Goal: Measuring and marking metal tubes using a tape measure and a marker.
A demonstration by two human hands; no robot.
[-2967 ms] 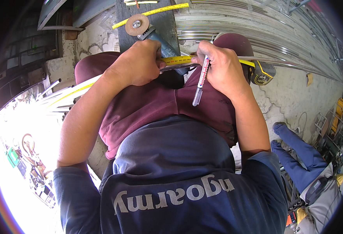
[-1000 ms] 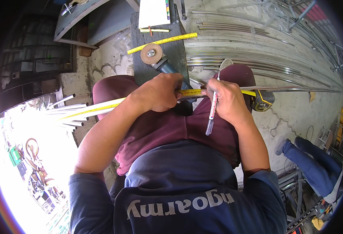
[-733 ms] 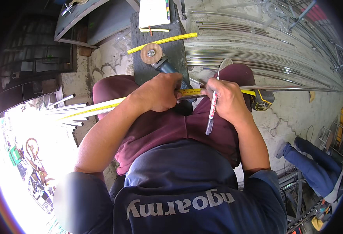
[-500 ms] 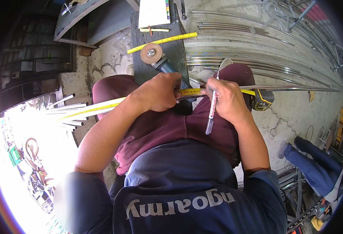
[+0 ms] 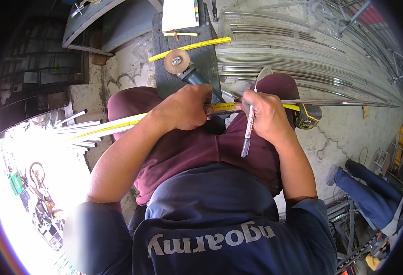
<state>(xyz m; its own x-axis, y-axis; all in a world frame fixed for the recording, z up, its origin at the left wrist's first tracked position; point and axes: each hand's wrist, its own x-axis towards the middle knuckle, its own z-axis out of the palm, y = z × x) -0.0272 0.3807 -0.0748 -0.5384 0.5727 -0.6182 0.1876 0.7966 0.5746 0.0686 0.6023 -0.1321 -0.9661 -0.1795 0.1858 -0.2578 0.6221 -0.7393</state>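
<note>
Across my lap lies a long shiny metal tube (image 5: 348, 103), with the yellow blade of a tape measure (image 5: 222, 107) stretched along it. My left hand (image 5: 187, 109) is closed round the blade and the tube over my left thigh. My right hand (image 5: 269, 114) is closed on a white and red marker pen (image 5: 249, 126), its dark end pointing toward me and its thin tip away. The right fingertips also touch the tape and tube. Beyond that hand sits the black and yellow tape case (image 5: 309, 116). Just past my hands an angle grinder (image 5: 193, 77) with a brown disc rests on a dark bench.
The dark wooden bench (image 5: 165, 81) also bears a yellow tape strip (image 5: 190, 48) and a white notepad (image 5: 179, 16). Many metal tubes (image 5: 284, 68) lie on the floor at far right. Tube ends (image 5: 80, 133) jut out at left. Another person's legs (image 5: 366, 192) show at lower right.
Almost nothing differs. The view has shifted very slightly, and both hands keep their hold on the tape, tube and pen.
</note>
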